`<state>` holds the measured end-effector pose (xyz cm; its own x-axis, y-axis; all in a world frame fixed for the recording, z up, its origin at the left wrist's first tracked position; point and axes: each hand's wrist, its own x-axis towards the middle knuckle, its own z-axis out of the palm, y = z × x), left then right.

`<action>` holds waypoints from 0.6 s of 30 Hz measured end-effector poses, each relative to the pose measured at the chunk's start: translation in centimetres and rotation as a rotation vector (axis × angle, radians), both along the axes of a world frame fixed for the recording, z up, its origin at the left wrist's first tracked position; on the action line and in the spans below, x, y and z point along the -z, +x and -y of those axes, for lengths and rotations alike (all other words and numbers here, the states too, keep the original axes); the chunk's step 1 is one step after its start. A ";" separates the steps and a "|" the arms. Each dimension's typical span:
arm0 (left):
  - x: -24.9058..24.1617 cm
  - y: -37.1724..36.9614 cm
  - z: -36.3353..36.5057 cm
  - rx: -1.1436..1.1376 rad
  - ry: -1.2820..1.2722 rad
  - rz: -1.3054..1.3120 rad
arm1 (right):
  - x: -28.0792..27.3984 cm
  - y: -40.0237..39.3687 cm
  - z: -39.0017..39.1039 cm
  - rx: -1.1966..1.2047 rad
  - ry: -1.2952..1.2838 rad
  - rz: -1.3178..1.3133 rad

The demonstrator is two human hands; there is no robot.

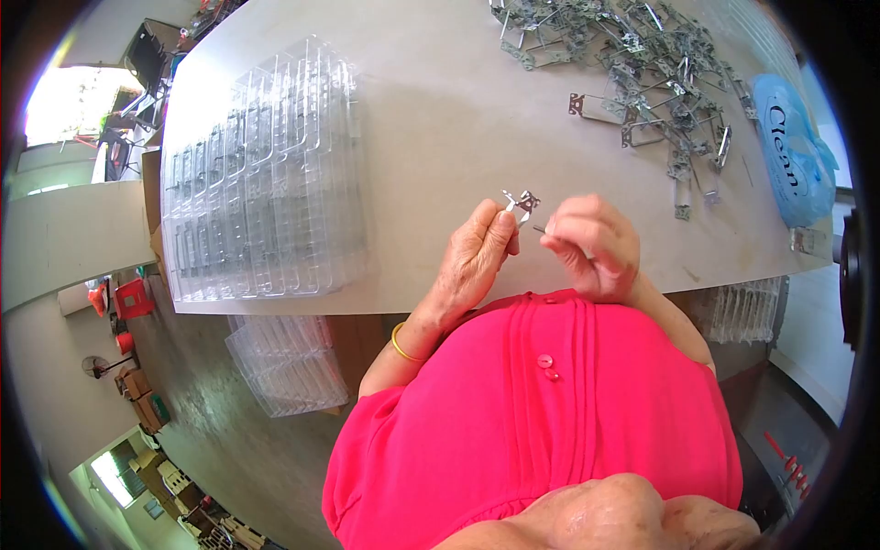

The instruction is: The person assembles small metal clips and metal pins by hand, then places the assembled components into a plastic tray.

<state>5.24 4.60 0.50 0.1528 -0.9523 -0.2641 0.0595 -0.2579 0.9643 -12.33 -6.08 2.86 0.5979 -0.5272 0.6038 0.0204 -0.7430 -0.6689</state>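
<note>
Near the front edge of the table, my left hand (481, 249) pinches a small bent metal bracket (526, 202) between thumb and fingers. The bracket points up and to the right, with a dark cut-out plate at its end. Just to the right, my right hand (594, 240) has its fingers curled in a pinch round a thin dark metal pin (540, 230), whose tip sticks out towards the bracket. A narrow gap shows between the pin and the bracket.
A heap of metal brackets (660, 82) lies at the back right. Stacked clear plastic trays (266, 183) holding metal parts stand at the left. A blue plastic bag (794, 151) marks the right edge. More clear trays (289, 362) sit below the table (440, 110).
</note>
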 end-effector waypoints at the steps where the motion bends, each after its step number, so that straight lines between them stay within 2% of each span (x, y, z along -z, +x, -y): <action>1: -0.3 0.0 0.0 0.000 0.001 0.001 | -0.2 0.1 0.0 0.030 0.075 0.006; 2: -1.0 -0.2 0.0 0.028 0.001 -0.002 | 0.2 0.1 0.2 0.029 0.075 0.006; 4: -1.8 -0.3 0.1 0.053 -0.001 -0.002 | 1.4 0.0 0.5 -0.055 0.595 0.038; 7: -2.4 0.0 0.1 0.104 -0.007 0.040 | 1.3 -0.4 0.5 -0.143 0.652 -0.034; 9: -2.6 0.7 0.2 0.135 0.096 -0.246 | 1.6 -0.4 0.3 -0.137 0.712 -0.006; 10: -2.7 1.1 0.2 0.133 0.093 -0.245 | 1.8 -0.4 0.3 -0.126 0.772 0.019; 11: -2.8 1.5 0.3 0.139 0.049 -0.475 | 1.8 -0.4 0.5 -0.130 0.769 0.020; 12: -2.8 1.8 0.3 0.145 0.002 -0.704 | 1.8 -0.6 0.7 -0.144 0.909 0.100; 13: -2.7 1.7 0.4 0.143 -0.002 -0.699 | 1.9 -0.5 0.9 -0.158 1.048 0.182; 15: -2.2 1.3 0.6 0.173 -0.269 -0.820 | 2.1 -0.4 0.9 -0.132 1.116 0.235; 17: -2.0 1.0 0.6 0.139 -0.249 -0.785 | 2.3 -0.6 1.0 -0.174 1.358 0.307; 18: -2.0 0.7 0.5 0.118 -0.258 -0.657 | 2.5 -0.6 0.9 -0.179 1.357 0.308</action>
<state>5.96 4.07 2.49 -0.0687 -0.9972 -0.0302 0.6349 -0.0670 0.7697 -12.95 -6.98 0.39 0.6570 -0.7295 -0.1901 0.3202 0.4984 -0.8057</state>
